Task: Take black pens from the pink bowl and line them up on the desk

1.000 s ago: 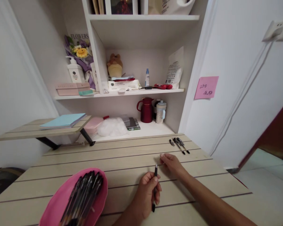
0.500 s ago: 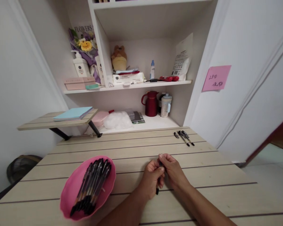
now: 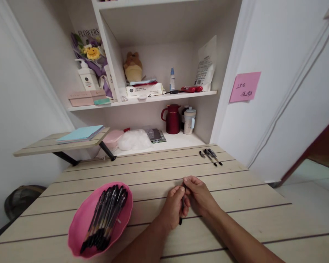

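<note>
My left hand (image 3: 173,207) is closed round a black pen (image 3: 181,212), held upright just above the wooden table (image 3: 235,190). My right hand (image 3: 199,195) pinches the top end of the same pen, fingers pressed together; whether a cap sits there is hidden. A pink bowl (image 3: 79,228) with several black pens (image 3: 106,215) lies on the table to the left of my hands. A few more black pens (image 3: 210,156) lie side by side at the table's far right.
Behind the table stands a white shelf unit with a red jug (image 3: 172,119), a mug (image 3: 189,120), a plush toy (image 3: 133,66) and bottles. A raised wooden board (image 3: 44,146) carries blue paper at left. A pink note (image 3: 244,87) hangs on the right wall.
My right hand came back from the table to the pen's top end and joined my left hand. The view shifted slightly down and right.
</note>
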